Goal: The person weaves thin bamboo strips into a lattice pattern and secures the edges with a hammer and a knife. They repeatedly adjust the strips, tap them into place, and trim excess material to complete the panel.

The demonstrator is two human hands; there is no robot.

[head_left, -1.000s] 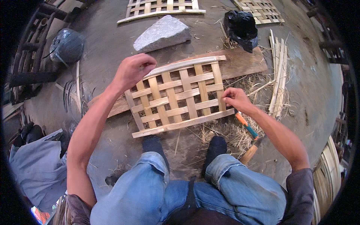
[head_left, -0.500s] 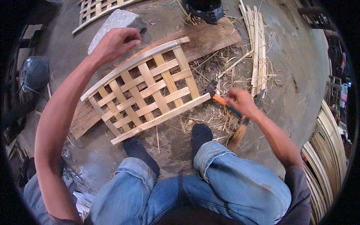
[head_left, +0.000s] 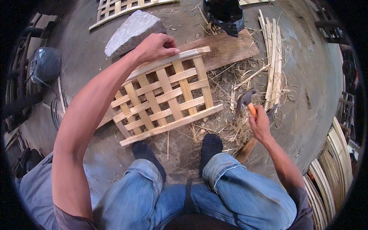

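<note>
A woven lattice panel (head_left: 165, 96) of pale wood or bamboo strips, with a rail along its far and near edges, lies tilted in front of my feet. Its far side rests over a brown board (head_left: 230, 50). My left hand (head_left: 155, 48) is curled closed at the panel's far rail, thumb and fingers together; whatever is between them, if anything, is hidden or too small to make out. To the right of the panel, my right hand (head_left: 260, 124) grips a claw hammer (head_left: 247, 99) by its orange handle. The hammer's dark head is raised above the floor litter.
A grey stone block (head_left: 132, 32) sits beyond my left hand. A black bucket-like container (head_left: 224, 17) stands at the far end of the board. Long pale strips (head_left: 273, 61) and shavings lie to the right. Another lattice panel (head_left: 126, 7) is at the back; bundled strips (head_left: 331, 165) curve at the right.
My right hand has taken hold of the hammer and lifted it off the floor litter. My left hand has moved right and down to the panel's far rail. The view has shifted slightly.
</note>
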